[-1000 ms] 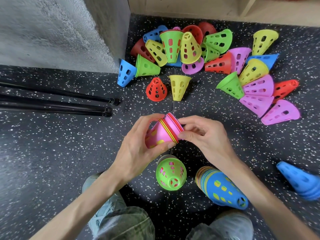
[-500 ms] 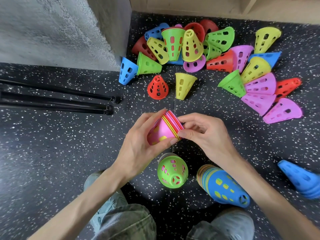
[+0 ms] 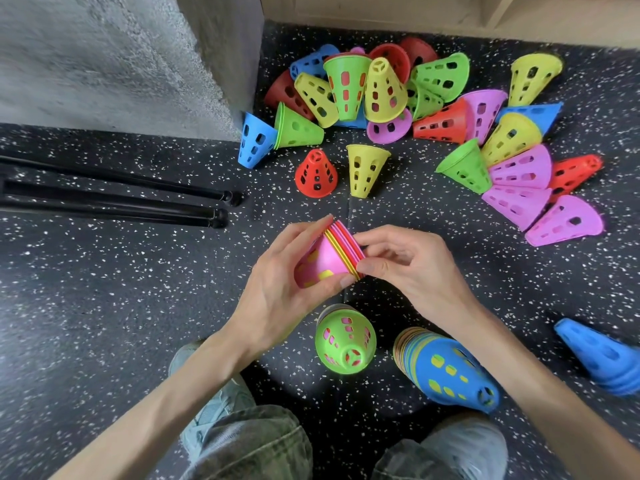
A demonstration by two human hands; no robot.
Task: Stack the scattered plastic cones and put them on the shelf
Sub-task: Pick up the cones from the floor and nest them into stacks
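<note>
A small stack of cones with a pink one outermost (image 3: 325, 259) is held above the floor, lying sideways. My left hand (image 3: 284, 289) grips its body from below and behind. My right hand (image 3: 412, 268) pinches the stacked rims at the wide end. Below the hands stands a green-topped stack (image 3: 346, 339) and a taller tilted stack with a blue cone outermost (image 3: 450, 372). Several loose cones in red, yellow, green, pink and blue lie scattered beyond, among them a red cone (image 3: 316, 173) and a yellow cone (image 3: 365, 169) nearest to me.
A blue cone stack (image 3: 602, 356) lies at the right edge. Two black poles (image 3: 114, 199) lie on the speckled black floor at left. A grey concrete pillar (image 3: 138, 57) rises at the back left; a wooden shelf base (image 3: 450, 12) runs along the top. My knees fill the bottom.
Both hands keep hold of the pink stack in nearly the same place; the right fingers have shifted slightly along the rims. The view has drifted a little.
</note>
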